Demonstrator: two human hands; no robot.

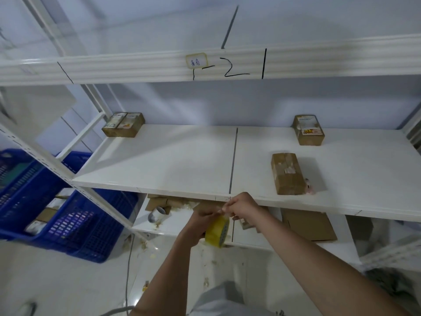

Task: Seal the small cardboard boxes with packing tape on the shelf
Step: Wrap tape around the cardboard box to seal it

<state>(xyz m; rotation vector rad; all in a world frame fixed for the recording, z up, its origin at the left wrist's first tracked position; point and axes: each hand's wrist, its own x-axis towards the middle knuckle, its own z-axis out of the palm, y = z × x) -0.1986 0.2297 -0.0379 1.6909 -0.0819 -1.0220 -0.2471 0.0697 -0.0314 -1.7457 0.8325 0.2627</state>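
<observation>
A yellowish roll of packing tape [217,231] is held just below the front edge of the white shelf [173,160]. My left hand [198,225] grips the roll from the left. My right hand [241,207] pinches at the top of the roll with its fingertips, where the tape's end seems to be. Three small cardboard boxes stand on the shelf: one at the back left [123,125], one at the back right [308,130], and a nearer one [287,173] right of the middle seam with old tape scraps on its top.
Blue plastic crates [75,224] with packets stand on the floor at the left. The lower shelf [166,222] holds flattened cardboard [307,224], tape scraps and another tape roll [157,214]. An upper shelf beam [136,67] marked in black runs overhead. A cable lies on the floor.
</observation>
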